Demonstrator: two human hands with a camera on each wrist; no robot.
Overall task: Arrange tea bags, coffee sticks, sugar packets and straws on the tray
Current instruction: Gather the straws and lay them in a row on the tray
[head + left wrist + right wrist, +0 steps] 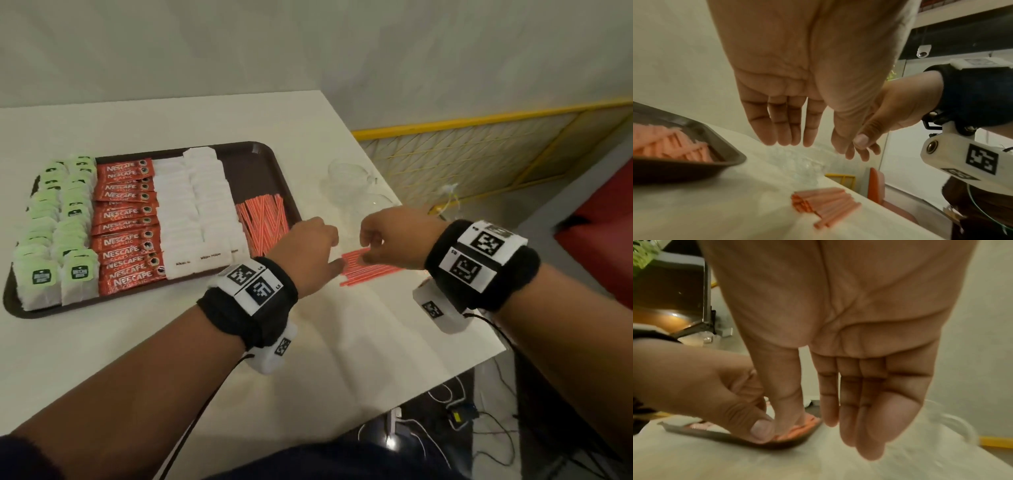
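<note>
Hovering slack and empty, left hand (306, 251) and right hand (390, 236), over light, roll-prone straws (368, 266) at tray's (270, 161) four o'clock, best pinched mid-bundle.

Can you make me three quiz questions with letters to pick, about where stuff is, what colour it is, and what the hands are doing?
1. Where is the loose bunch of straws?
A. On the white table, right of the tray
B. On top of the tea bags
C. On the floor

2. What colour are the coffee sticks?
A. Blue
B. Red
C. Yellow

3. What is the left hand holding?
A. A tea bag
B. A sugar packet
C. Nothing, its fingers are straight

Answers:
1. A, the left wrist view shows the bunch lying on the table beside the tray's corner.
2. B, the head view shows a red row between the green-tagged tea bags and the white sugar packets.
3. C, the left wrist view shows the fingers out straight and bare.
</note>
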